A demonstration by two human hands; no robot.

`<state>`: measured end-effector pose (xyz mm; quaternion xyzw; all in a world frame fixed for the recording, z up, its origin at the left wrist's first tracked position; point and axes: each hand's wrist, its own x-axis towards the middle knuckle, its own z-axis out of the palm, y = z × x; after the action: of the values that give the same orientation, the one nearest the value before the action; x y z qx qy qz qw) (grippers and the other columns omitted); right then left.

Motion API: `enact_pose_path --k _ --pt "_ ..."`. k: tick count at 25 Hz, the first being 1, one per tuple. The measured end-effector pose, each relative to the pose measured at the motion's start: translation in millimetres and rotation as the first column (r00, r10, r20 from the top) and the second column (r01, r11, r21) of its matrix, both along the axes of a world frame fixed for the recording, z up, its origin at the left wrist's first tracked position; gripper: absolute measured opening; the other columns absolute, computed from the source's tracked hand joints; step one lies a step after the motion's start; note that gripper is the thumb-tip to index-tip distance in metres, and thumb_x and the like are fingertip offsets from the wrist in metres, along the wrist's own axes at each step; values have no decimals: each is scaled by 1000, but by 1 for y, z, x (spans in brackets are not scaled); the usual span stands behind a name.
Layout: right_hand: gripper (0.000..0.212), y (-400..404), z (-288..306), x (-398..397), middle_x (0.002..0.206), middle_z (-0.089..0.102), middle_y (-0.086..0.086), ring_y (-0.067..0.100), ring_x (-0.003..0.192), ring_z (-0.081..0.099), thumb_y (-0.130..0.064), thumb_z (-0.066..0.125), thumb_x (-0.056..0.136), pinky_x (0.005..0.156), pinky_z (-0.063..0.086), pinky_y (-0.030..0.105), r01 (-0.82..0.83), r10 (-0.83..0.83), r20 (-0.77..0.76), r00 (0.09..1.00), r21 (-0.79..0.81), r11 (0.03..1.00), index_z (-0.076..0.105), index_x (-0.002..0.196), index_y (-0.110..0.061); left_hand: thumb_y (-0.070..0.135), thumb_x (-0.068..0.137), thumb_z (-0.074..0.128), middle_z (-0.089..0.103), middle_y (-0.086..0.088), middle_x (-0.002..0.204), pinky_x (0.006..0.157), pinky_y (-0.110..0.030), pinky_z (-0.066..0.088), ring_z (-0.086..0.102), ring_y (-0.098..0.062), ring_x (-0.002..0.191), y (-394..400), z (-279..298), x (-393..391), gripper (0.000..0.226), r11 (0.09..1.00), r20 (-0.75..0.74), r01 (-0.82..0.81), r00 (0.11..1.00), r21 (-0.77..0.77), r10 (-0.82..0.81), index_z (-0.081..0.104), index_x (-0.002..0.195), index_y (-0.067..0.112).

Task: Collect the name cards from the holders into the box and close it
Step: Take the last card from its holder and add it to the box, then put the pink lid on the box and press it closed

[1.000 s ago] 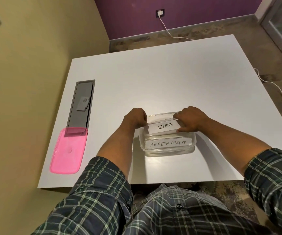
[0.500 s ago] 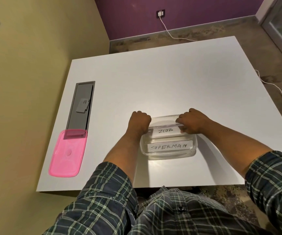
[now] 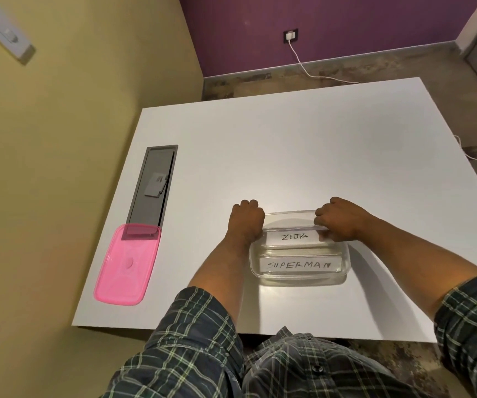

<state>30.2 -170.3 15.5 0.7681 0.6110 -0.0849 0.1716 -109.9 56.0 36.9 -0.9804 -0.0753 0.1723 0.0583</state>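
A clear plastic box (image 3: 300, 280) stands on the white table (image 3: 289, 150) near its front edge. Inside it a white card marked SUPERMAN (image 3: 299, 265) lies along the near side. A second white card marked ZEBRA (image 3: 291, 237) sits behind it, low in the box. My left hand (image 3: 247, 221) is curled at the ZEBRA card's left end, which it hides. My right hand (image 3: 340, 221) pinches the card's right end over the box's far right rim. The pink lid (image 3: 126, 265) lies flat at the table's front left, away from both hands.
A grey recessed cable tray (image 3: 154, 185) runs along the table's left side, its near end under the pink lid. A yellow wall stands close on the left. A white cable (image 3: 306, 66) runs from a wall socket across the floor beyond the table.
Both hands have lowered the ZEBRA card from above the rim down into the box, behind the SUPERMAN card. The lid has not moved.
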Motion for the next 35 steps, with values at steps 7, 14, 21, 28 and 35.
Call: enact_pose_path --k 7,14,21,28,35 --pt "45 14 2 11 93 67 -7 22 79 65 -63 43 95 66 39 29 -48 54 -80 995 77 996 68 91 -25 28 88 60 54 1 72 68 -29 41 61 -29 83 15 10 -3 22 933 6 -186 980 -309 198 62 70 14" --pt "37 103 36 -8 81 67 -10 18 64 63 -57 46 97 56 33 25 22 42 -167 985 363 932 65 84 -29 31 93 52 65 -1 91 67 -29 45 64 -26 85 63 21 -35 26 838 235 -385 838 -387 493 68 83 13" --pt "35 223 62 -54 117 66 -9 22 98 66 -43 48 99 76 48 31 -47 104 -195 975 275 960 55 129 -28 32 94 54 68 -4 122 94 -38 46 61 -28 115 135 -1 -140 38 597 249 -652 551 -468 796 58 130 18" --pt "51 322 47 -111 129 58 -1 26 115 58 -46 53 93 87 50 41 -191 197 -87 976 80 978 47 138 -22 35 87 61 56 -7 117 94 -45 39 55 -29 110 176 -19 -225 39 480 -11 -870 484 -114 875 53 120 16" --pt "60 378 16 -166 139 53 -1 27 118 58 -39 61 89 85 51 39 -244 239 -128 963 -26 970 43 144 -23 29 82 66 63 1 94 99 -47 34 63 -25 93 192 -47 -248 20 549 -103 -824 563 -137 820 57 97 19"
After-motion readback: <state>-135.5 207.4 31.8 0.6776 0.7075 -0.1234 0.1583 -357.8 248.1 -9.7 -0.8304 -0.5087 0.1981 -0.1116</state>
